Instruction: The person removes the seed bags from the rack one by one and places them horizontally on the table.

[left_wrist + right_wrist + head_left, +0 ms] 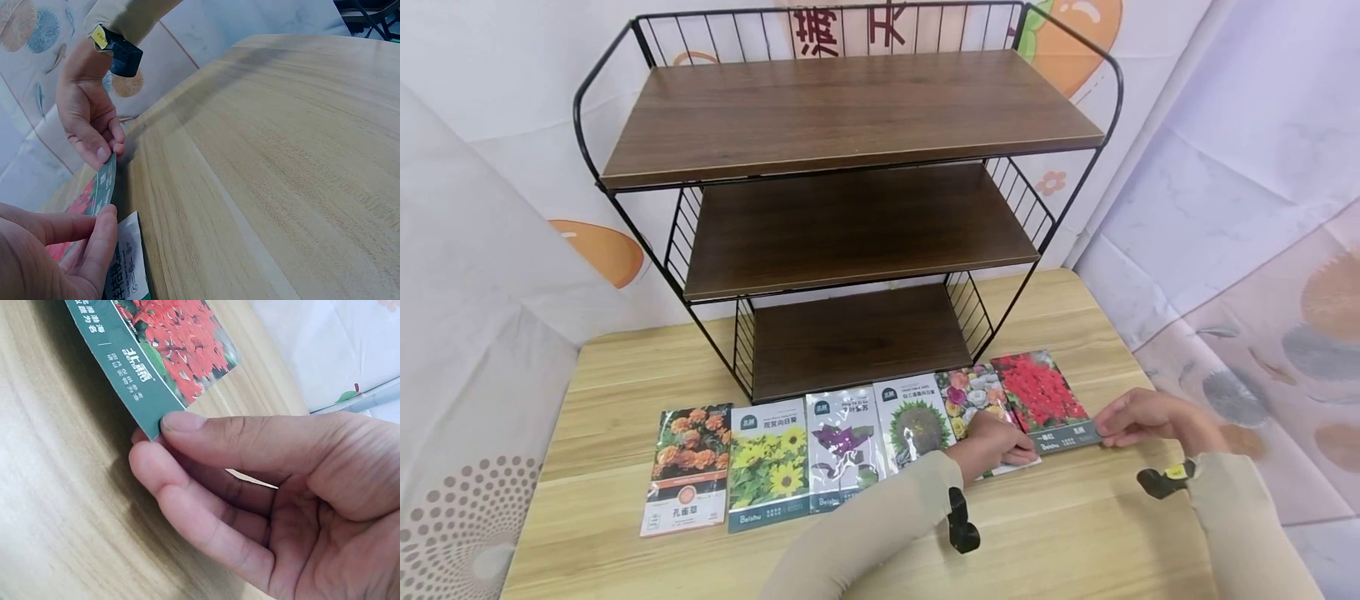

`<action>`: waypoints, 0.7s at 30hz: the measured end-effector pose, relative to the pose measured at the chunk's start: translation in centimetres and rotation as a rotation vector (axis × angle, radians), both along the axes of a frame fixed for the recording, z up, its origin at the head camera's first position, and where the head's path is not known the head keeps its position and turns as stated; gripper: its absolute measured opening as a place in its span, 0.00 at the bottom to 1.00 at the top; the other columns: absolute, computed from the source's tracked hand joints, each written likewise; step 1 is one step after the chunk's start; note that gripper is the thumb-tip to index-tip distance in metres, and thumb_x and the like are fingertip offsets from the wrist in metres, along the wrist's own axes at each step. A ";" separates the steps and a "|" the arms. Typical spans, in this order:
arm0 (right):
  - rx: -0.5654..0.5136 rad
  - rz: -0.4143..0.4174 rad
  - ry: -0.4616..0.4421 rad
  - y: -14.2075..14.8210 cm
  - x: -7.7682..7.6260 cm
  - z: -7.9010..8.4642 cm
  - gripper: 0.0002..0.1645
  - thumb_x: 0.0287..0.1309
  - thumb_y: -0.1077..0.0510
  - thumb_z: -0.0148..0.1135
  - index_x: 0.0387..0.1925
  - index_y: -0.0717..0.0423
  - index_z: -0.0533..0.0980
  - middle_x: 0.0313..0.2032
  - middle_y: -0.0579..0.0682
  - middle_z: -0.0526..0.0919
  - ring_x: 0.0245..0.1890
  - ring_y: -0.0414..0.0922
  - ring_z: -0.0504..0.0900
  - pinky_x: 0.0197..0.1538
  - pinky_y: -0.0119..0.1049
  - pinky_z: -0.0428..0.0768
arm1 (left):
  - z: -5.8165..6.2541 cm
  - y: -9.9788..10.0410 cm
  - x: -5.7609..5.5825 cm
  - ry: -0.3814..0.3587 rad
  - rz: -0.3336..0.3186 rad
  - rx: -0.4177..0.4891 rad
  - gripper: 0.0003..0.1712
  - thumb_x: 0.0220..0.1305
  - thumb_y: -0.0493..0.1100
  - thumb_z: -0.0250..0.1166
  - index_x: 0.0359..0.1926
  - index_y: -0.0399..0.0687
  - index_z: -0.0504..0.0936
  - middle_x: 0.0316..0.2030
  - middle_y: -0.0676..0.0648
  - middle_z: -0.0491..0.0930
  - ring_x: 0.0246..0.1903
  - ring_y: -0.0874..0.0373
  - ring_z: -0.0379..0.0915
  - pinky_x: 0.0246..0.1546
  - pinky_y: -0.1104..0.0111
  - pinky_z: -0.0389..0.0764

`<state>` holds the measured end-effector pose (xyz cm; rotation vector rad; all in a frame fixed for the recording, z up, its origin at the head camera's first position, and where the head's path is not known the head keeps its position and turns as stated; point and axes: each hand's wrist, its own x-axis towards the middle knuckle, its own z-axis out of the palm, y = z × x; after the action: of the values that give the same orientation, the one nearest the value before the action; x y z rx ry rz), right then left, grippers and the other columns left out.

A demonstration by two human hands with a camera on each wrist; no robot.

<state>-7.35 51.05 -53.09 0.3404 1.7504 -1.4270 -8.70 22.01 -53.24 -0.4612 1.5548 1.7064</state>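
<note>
A seed packet with red flowers and a dark green bottom strip (1043,392) is at the right end of a row of packets. My right hand (1150,417) pinches its lower right corner between thumb and fingers, plainly seen in the right wrist view, where the packet (181,344) tilts up off the table. At its lower left corner, my left hand (992,446) pinches the edge; the left wrist view shows thumb and finger (100,244) together there. Under the left hand lies a packet with multicoloured flowers (973,392), partly covered by that hand.
Further left lie a sunflower-head packet (917,425), a purple-leaf packet (844,450), a yellow-flower packet (769,467) and an orange-flower packet (688,467). Behind them stands a three-tier rack with brown shelves (857,229) and black wire sides. All rest on a wooden table (1075,533).
</note>
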 end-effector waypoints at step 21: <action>0.075 -0.029 0.009 -0.4 0.6 -0.6 0.14 0.55 0.65 0.61 0.43 0.69 0.79 0.32 0.56 0.86 0.32 0.44 0.86 0.40 0.35 0.87 | 0.2 0.3 0.5 0.012 -0.010 -0.063 0.11 0.45 0.22 0.68 0.32 0.31 0.80 0.20 0.35 0.83 0.26 0.43 0.84 0.26 0.62 0.87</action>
<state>-6.80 50.70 -53.70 0.4014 1.8163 -1.3869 -8.21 22.32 -53.08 -0.4745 1.6207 1.6595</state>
